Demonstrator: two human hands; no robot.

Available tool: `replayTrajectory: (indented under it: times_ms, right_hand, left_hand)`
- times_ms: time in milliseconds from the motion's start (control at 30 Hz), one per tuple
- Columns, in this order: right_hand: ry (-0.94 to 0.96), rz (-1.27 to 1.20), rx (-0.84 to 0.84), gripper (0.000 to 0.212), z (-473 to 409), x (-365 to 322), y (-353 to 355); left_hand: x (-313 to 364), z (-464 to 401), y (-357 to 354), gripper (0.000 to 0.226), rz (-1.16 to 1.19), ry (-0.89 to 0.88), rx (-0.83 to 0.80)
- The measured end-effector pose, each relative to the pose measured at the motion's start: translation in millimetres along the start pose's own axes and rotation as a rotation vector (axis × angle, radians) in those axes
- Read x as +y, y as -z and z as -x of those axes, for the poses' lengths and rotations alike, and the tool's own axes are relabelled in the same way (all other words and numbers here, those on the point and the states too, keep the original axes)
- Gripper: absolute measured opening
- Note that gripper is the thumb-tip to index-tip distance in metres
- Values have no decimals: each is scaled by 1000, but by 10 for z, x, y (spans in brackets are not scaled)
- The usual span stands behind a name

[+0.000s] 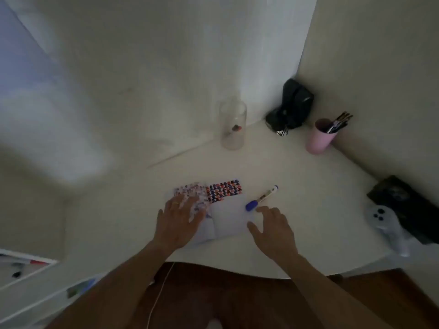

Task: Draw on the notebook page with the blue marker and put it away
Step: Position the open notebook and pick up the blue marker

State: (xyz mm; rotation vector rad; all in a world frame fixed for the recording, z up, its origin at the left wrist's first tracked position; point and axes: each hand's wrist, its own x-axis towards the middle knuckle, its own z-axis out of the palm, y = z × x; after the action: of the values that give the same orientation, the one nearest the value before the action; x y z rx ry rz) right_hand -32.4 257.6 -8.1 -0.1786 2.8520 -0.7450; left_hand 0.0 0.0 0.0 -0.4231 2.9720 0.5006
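Note:
A small notebook [228, 217] lies open on the white table [297, 176], with a patterned cover or page at its top and a blank white page on the right. My left hand [180, 222] rests flat on the notebook's left side, fingers spread. The blue marker [261, 198], capped in blue with a white barrel, lies on the table just right of the notebook. My right hand [273, 229] hovers open just below the marker's cap, fingertips close to it, holding nothing.
A clear glass jar [232, 125] stands at the back. A black object [291, 108] sits in the corner beside a pink cup [319, 138] holding pens. A white game controller [382, 219] and a black item [408, 205] lie at the right edge.

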Motion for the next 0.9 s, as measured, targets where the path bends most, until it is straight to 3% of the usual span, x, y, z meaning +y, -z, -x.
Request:
replayTrajectory:
  times_ms: [133,400,700,900]
  right_hand:
    - [51,86,136,38,-134,238,-422]
    - [95,153,446,31,-166,369,-867]
    - [187,245,564,35,-157,456,-1060]
    - [176,252,531,45,-102,444,-1052]
  left_hand:
    - [-255,-87,-538,58,-115,-88,114]
    - [-349,39,-1035,54,-74,-120,402]
    - [-417,38,-1147,51,25,-130,496]
    - [-366,120,-1143,47,47,-85,511]
